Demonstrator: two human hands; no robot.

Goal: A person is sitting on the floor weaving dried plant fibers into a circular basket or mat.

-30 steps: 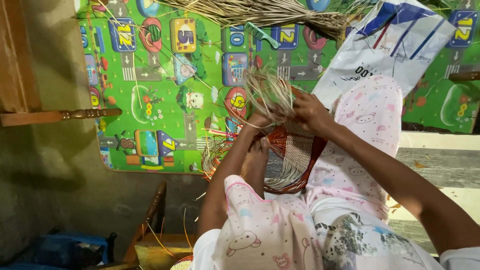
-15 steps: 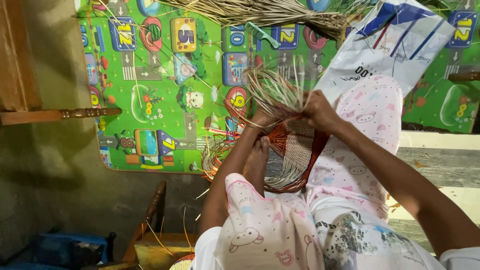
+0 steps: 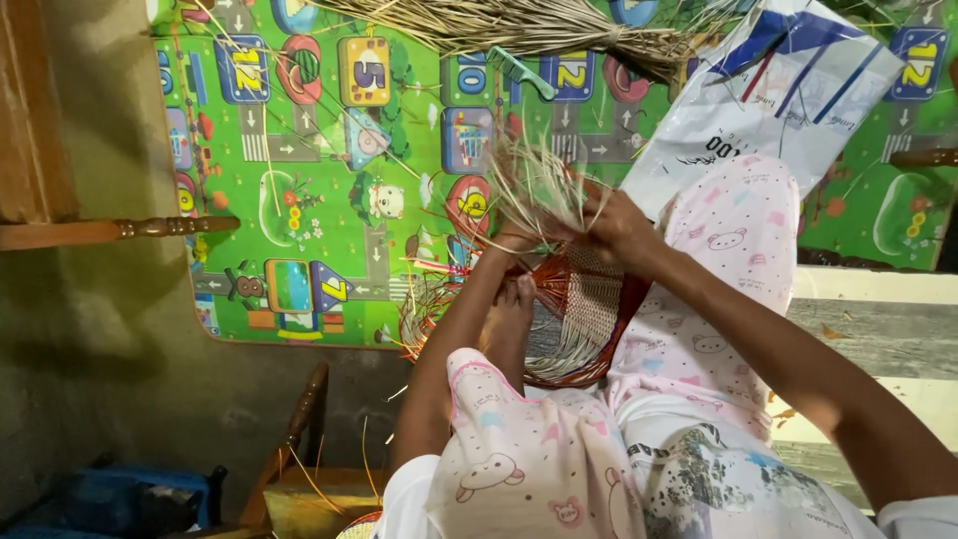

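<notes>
Head view: my left hand (image 3: pixel 519 238) and right hand (image 3: pixel 617 222) both pinch a fanned bunch of pale straw strands (image 3: pixel 534 185) above the half-woven orange-rimmed basket (image 3: pixel 584 314) on my lap. Best practice, I judge: keep strands taut and evenly spread, clear of the green number-printed play mat (image 3: pixel 329 170).

1. A fan of pale straw strands (image 3: pixel 534 185) is gripped between the left hand (image 3: pixel 519 238) and the right hand (image 3: pixel 619 225).
2. A half-woven basket (image 3: pixel 584 314) with a red-brown rim is propped just below the hands, against the knees.
3. A bare foot (image 3: pixel 511 314) is seen beside the basket.
4. A green play mat (image 3: pixel 299 150) is spread beneath, with a dry straw bundle (image 3: pixel 519 25), a green comb (image 3: pixel 519 72) and a white sack (image 3: pixel 768 100) on it.
</notes>
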